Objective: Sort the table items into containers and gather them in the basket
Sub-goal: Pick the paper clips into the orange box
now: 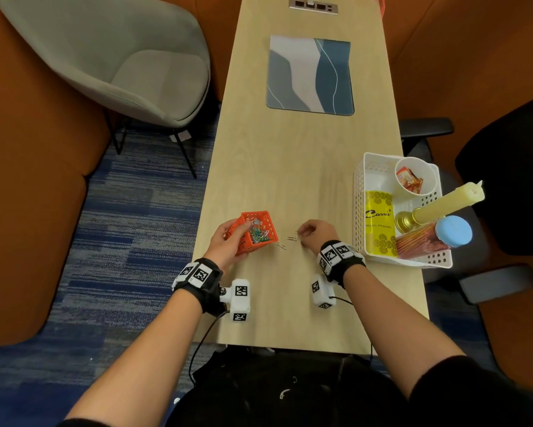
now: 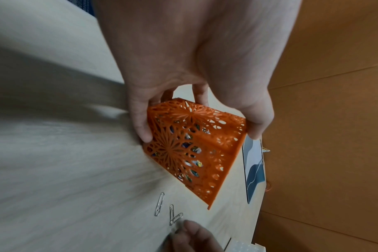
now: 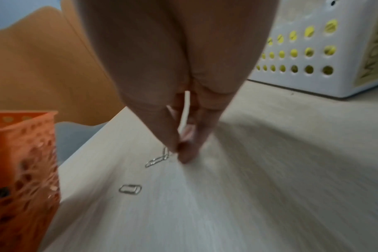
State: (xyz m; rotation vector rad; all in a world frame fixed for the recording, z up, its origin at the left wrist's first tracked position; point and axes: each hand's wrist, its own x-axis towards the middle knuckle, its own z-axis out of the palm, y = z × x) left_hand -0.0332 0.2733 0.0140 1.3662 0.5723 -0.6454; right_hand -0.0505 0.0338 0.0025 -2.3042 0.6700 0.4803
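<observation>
Gripping the tilted orange lattice container point(image 1: 256, 231) by its sides, fingers curled round it, the left hand point(image 1: 228, 245) holds it near the table's point(image 1: 289, 167) edge at eight o'clock. Coloured paper clips fill it. At its three o'clock, the right hand's point(image 1: 316, 234) fingertips point(image 3: 184, 153) pinch at loose silver clips point(image 2: 172, 213). A white basket point(image 1: 359, 192) stands at four o'clock.

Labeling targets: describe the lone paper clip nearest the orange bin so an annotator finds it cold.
Start at the wooden table and find the orange lattice bin that the left hand grips. The silver paper clip lies flat just off that bin's near right corner. Unlike the crossed pair of clips at the right hand, it lies alone.
</observation>
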